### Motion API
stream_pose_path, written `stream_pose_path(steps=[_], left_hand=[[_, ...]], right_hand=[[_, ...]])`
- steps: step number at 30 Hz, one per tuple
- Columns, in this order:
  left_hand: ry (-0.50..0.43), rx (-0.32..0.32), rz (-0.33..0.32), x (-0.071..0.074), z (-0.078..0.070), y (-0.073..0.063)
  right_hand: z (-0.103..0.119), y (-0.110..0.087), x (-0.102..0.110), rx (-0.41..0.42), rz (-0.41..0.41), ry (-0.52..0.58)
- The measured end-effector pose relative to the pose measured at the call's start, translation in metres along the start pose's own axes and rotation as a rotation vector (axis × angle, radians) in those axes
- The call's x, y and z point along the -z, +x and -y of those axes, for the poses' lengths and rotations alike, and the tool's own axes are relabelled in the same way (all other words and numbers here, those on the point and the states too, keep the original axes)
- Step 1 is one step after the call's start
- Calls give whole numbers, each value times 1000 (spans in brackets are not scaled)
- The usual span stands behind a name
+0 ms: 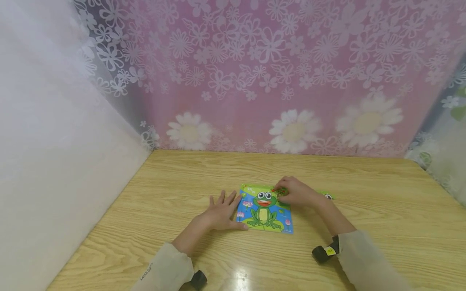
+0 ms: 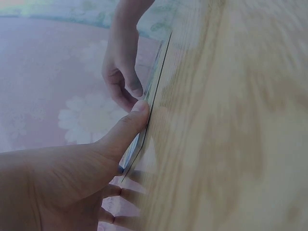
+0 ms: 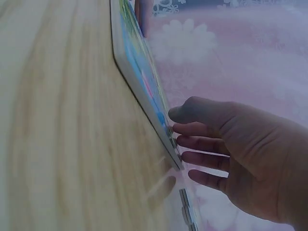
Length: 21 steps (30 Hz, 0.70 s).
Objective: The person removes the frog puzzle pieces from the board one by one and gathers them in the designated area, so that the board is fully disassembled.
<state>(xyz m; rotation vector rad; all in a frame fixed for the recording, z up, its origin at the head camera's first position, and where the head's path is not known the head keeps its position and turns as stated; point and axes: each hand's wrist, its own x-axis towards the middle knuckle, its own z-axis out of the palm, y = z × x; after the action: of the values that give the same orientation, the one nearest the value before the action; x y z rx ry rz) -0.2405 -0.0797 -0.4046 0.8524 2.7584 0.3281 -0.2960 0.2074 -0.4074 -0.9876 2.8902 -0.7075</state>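
Observation:
A small frog picture board (image 1: pixel 263 216) lies flat on the table, blue and lime green with pink flowers. My left hand (image 1: pixel 221 214) is spread beside its left side, fingers straight; the thumb (image 2: pixel 126 129) rests along the board's near edge. Over the upper right corner bends my right hand (image 1: pixel 296 192), thumb and index finger apart with a green, red-dotted part of the picture between them. In the right wrist view the bent fingers (image 3: pixel 204 144) come right at the board's surface; I cannot tell whether they pinch a piece of it.
Beyond my right wrist lies a flat green piece (image 1: pixel 327 195) with a frog eye, partly hidden by the forearm. The wood-grain table (image 1: pixel 174 178) meets a pink flowered curtain (image 1: pixel 233 121) at the back and a white sheet (image 1: pixel 54 141) at left.

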Motion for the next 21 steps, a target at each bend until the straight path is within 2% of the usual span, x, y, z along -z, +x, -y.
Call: stream_pose_path(steps=[8, 21], left_hand=[[20, 5, 1, -7, 5, 5], [-10, 0, 0, -2, 1, 2]], right_hand=[[3, 4, -4, -64, -22, -37], [4, 3, -3, -71, -23, -5]])
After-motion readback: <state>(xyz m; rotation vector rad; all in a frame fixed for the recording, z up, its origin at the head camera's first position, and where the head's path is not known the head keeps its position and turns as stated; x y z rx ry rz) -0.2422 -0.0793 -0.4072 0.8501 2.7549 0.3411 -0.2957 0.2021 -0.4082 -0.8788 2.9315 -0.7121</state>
